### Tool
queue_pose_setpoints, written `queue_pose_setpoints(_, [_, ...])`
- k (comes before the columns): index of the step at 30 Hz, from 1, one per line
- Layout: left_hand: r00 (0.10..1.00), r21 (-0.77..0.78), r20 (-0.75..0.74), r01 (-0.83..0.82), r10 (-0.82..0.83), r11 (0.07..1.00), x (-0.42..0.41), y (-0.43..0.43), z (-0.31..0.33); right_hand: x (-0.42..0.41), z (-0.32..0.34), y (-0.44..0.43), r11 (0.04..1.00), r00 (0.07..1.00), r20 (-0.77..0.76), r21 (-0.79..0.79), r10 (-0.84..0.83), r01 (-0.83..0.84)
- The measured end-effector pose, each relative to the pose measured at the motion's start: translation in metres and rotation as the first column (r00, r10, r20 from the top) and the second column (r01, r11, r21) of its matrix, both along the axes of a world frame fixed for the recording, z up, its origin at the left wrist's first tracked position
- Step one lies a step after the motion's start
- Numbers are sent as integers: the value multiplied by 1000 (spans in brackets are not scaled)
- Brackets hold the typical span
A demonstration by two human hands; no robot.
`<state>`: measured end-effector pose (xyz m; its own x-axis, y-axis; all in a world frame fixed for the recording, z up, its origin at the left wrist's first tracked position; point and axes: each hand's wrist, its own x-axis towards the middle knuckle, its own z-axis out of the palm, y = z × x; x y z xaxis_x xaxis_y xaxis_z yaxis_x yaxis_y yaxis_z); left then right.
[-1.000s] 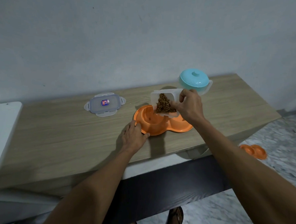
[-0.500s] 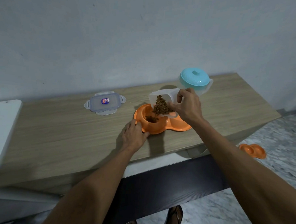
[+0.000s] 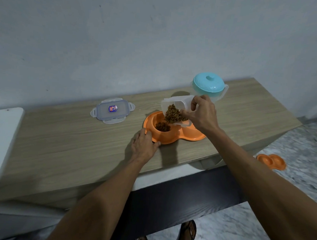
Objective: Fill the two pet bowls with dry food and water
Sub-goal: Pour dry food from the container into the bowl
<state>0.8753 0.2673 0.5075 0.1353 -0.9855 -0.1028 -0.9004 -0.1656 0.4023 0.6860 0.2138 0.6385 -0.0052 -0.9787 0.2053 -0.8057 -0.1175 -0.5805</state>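
**Right hand tips kibble into the near bowl**

Right hand [image 3: 202, 113] grips a clear plastic tub [image 3: 176, 106], tilted steeply with its open mouth aimed down at the left well of the orange double bowl [image 3: 173, 131]. Dry food [image 3: 175, 114] is heaped at the tub's lip, and a small pile already lies in that well. Left hand [image 3: 145, 144] rests flat on the wooden table [image 3: 61, 138], its loosely curled fingertips [image 3: 149, 133] pressed against the bowl's near rim, holding nothing.

From where I stand, the risk is the heap letting go all at once. The tub's mouth looks wider than the well, so a sudden slide could scatter pieces over the rim, onto the table or into the right well, which I judge is meant for water. If the left hand lifts, the light bowl might shift under the falling food.

Compared with a second ago, the tub is tipped further and food now lies in the well, which was empty then. The tub's lid [image 3: 112, 111] and the blue-lidded jug [image 3: 209, 85] have not moved.
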Motion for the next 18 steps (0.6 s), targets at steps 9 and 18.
queue_pose_setpoints(9, [1000,3,-6,2,-2,1000,0,0,3,1,3,-3,1000,1000,-9,-17,12,-13])
queue_pose_setpoints(18, [1000,3,-9,-3,3,1000,-1,1,4,-7,0,-9,987,958,245,99,-150,129])
